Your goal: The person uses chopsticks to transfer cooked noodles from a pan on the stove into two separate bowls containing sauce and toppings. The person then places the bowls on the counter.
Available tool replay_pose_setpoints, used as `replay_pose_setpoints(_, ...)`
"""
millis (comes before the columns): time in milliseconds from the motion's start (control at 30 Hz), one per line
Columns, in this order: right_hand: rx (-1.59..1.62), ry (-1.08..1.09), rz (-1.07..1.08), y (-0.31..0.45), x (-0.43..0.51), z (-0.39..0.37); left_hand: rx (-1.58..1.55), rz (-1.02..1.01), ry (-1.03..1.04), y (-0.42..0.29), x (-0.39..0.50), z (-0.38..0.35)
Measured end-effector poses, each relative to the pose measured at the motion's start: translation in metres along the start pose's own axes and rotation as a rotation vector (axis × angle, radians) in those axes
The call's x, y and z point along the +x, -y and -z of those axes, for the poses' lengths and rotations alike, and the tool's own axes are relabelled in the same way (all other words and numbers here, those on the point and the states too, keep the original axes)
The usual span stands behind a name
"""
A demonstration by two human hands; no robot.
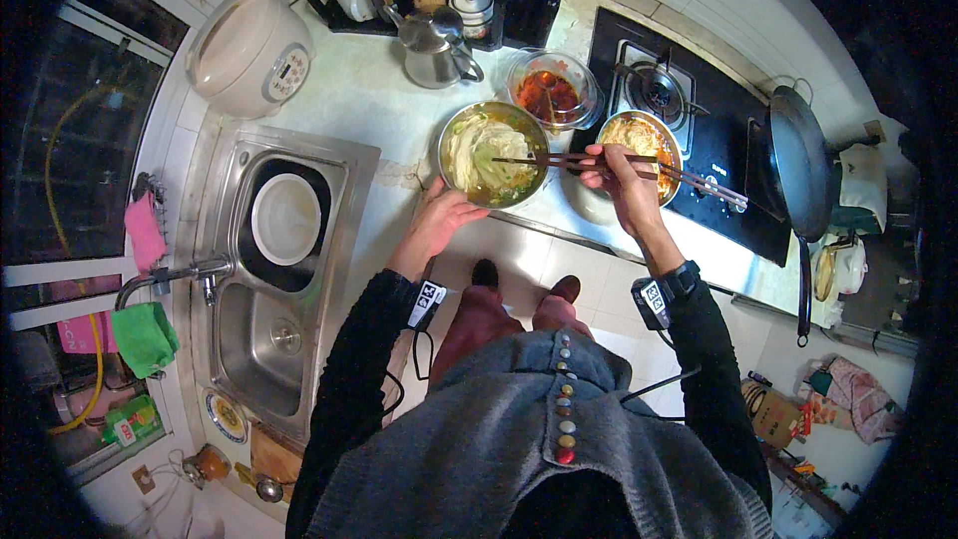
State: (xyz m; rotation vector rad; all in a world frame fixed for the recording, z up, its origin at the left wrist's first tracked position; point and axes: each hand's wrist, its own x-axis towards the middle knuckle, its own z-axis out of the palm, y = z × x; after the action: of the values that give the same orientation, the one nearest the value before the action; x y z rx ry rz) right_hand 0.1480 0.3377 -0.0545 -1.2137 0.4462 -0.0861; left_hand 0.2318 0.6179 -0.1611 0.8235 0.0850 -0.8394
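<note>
My left hand (pixel 436 221) grips the near left side of a metal bowl (pixel 443 136), its thumb and fingers spread along the rim. In that bowl lie pale noodles (pixel 486 146) in a yellowish broth with chopped green bits. My right hand (pixel 627 183) holds a pair of dark chopsticks (pixel 550 160), their tips reaching into the noodles. Below and behind this hand is a second metal bowl (pixel 679 141) of noodles in reddish broth, partly hidden by it. A clear glass bowl (pixel 585 78) with red, oily sauce stands just beyond the two bowls.
A black gas hob (pixel 722 142) lies at right, with a wok (pixel 797 157) on its far side. Behind the bowls stand a metal kettle (pixel 434 52) and a seasoning rack (pixel 382 28). A rice cooker (pixel 247 52) and steel sink (pixel 352 180) are at left.
</note>
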Motion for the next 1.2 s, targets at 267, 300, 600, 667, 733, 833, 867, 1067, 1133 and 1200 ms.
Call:
replay_pose_setpoints(267,-0.31,0.08,0.163,0.044,-0.025,0.001,0.062,-0.066,-0.101,0.008,0.007,0.002)
replay_pose_setpoints(300,-0.339,0.069,0.17,0.046,-0.026,0.001,0.063,-0.064,-0.127,0.009,0.008,0.002)
replay_pose_setpoints(600,-0.347,0.272,0.034,-0.005,0.013,-0.041,0.113,-0.134,-0.212,-0.005,-0.005,0.007)
replay_pose_setpoints(667,-0.208,0.233,-0.006,-0.017,0.025,-0.05,0.112,-0.156,-0.217,-0.01,-0.008,0.012)
replay_pose_setpoints(733,-0.114,0.18,-0.031,-0.027,0.035,-0.057,0.107,-0.182,-0.229,-0.014,-0.011,0.017)
replay_pose_setpoints(833,0.005,0.12,-0.141,-0.04,0.051,-0.066,0.107,-0.189,-0.256,-0.02,-0.016,0.027)
replay_pose_setpoints(867,0.056,0.116,-0.157,-0.044,0.055,-0.068,0.103,-0.202,-0.245,-0.022,-0.018,0.031)
replay_pose_setpoints(1067,0.323,0.077,-0.381,-0.061,0.07,-0.077,0.09,-0.25,-0.202,-0.034,-0.03,0.054)
replay_pose_setpoints(1133,0.34,0.065,-0.402,-0.065,0.074,-0.08,0.112,-0.238,-0.213,-0.04,-0.032,0.061)
replay_pose_setpoints(1200,0.382,0.054,-0.425,-0.067,0.078,-0.083,0.118,-0.252,-0.206,-0.045,-0.033,0.065)
